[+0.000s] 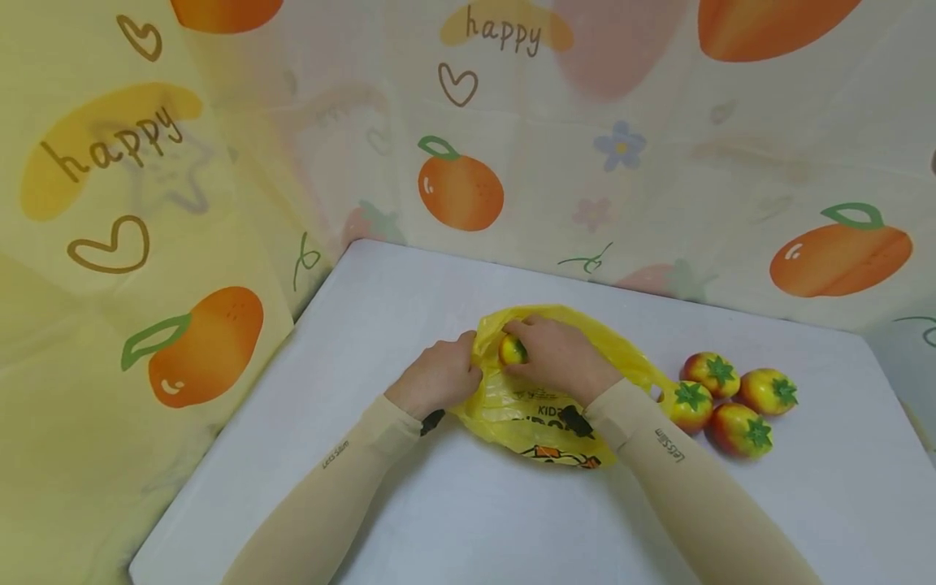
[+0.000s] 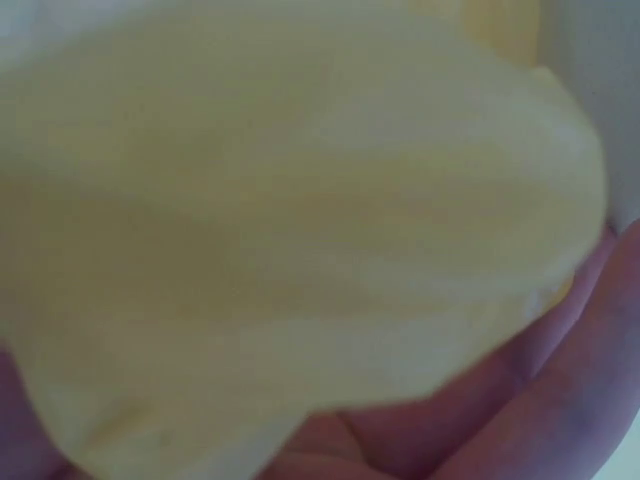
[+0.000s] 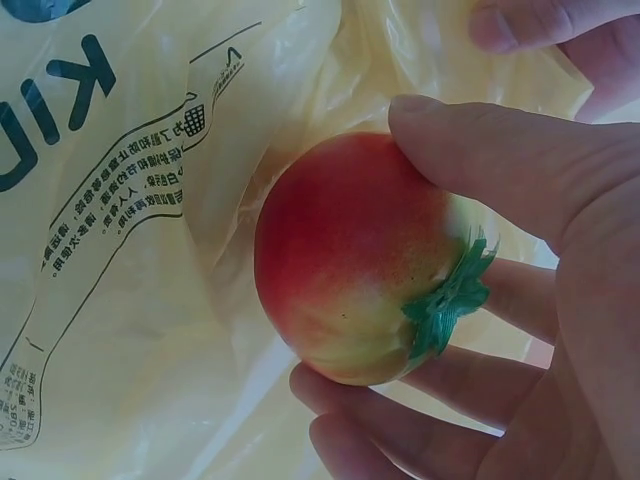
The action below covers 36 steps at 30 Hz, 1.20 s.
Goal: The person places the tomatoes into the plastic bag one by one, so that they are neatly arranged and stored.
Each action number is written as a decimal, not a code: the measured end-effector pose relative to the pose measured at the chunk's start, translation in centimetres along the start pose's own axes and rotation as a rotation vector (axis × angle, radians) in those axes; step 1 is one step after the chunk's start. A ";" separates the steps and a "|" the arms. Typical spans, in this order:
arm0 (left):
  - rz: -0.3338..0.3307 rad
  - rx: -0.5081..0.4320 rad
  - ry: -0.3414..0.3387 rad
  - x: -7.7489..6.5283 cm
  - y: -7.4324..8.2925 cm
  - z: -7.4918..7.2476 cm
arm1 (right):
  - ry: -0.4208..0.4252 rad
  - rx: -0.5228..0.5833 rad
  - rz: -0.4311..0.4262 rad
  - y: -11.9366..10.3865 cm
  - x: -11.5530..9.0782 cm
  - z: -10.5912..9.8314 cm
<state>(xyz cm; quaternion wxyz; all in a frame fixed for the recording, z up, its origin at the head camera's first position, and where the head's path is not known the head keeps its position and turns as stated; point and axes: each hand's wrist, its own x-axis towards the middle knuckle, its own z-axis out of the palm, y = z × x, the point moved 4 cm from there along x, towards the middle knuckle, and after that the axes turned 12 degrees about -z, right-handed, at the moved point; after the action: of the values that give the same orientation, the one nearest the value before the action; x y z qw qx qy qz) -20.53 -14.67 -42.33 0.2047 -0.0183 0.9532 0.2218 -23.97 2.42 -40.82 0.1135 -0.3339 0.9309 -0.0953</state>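
Note:
A yellow plastic bag [image 1: 504,418] with dark printing lies on the table, its mouth held wide. My left hand [image 1: 437,378] grips the left edge of that mouth; in the left wrist view the pale bag film [image 2: 300,200] covers most of the fingers. Inside the opening, my right hand [image 1: 559,355] holds a red-and-yellow fruit with a green star-shaped calyx [image 3: 345,255]. The thumb presses its upper side while the fingers curl beneath it. Bag film lies behind the fruit in the right wrist view.
Several similar red-and-yellow fruits [image 1: 738,431] sit clustered right of the bag, one beside its handle. They rest on a white table [image 1: 409,512]. A patterned cloth [image 1: 526,187] with printed oranges hangs behind and to the left.

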 end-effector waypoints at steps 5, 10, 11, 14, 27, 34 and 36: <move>0.007 0.004 0.001 -0.2 0.1 -0.1 | -0.001 0.019 0.006 0.1 -0.1 0.1; 0.023 -0.009 0.008 -0.1 0.1 0.0 | 0.006 0.022 0.007 0.4 0.0 0.5; 0.023 -0.010 0.007 -0.1 0.1 0.0 | 0.007 0.018 0.005 0.4 0.0 0.5; 0.011 -0.008 0.004 -0.1 0.1 0.0 | 0.008 0.008 -0.001 0.5 0.0 0.7; -0.012 0.009 0.005 0.3 -0.2 -0.1 | 0.028 -0.023 -0.003 0.6 -0.3 0.6; -0.021 -0.001 -0.001 0.3 -0.2 -0.1 | 0.061 -0.009 -0.013 0.5 -1.7 -0.3; -0.025 -0.002 0.004 0.3 -0.2 -0.1 | 0.073 0.008 -0.012 0.6 -2.4 -0.7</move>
<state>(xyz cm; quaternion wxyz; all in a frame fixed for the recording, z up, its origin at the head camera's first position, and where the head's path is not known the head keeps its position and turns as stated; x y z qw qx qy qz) -20.85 -14.88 -42.50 0.2056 -0.0307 0.9531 0.2201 -22.69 4.51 -39.90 0.0804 -0.3355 0.9319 -0.1118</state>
